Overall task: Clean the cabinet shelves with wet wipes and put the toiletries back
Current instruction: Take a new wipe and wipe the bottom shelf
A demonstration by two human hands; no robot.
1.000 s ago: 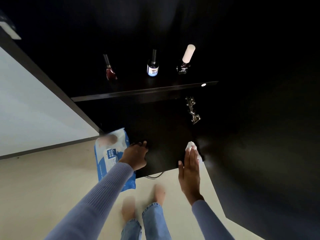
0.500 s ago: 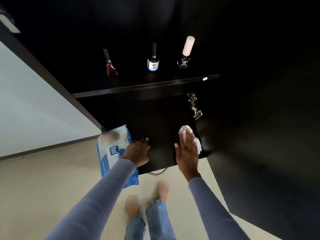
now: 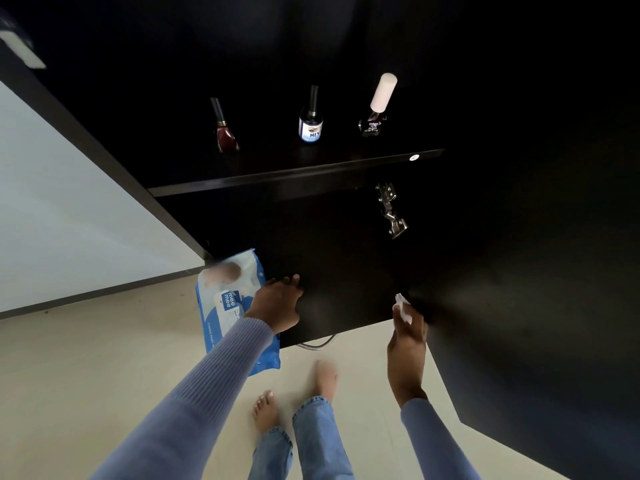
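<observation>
Three small bottles on the upper shelf: dark red bottle left, blue-labelled bottle middle, white-capped bottle right, all upright and apart. Below, on the lower shelf, left hand resting, fingers bent at the front edge, beside the blue wipes pack (partly blurred). Right hand at the right front corner, grip pinching a white wet wipe, seemingly touching the shelf.

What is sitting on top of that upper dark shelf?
Three small bottles stand on the upper shelf: a dark red one, a blue-labelled one and a white-capped one. The shelf's back is too dark to see.
</observation>
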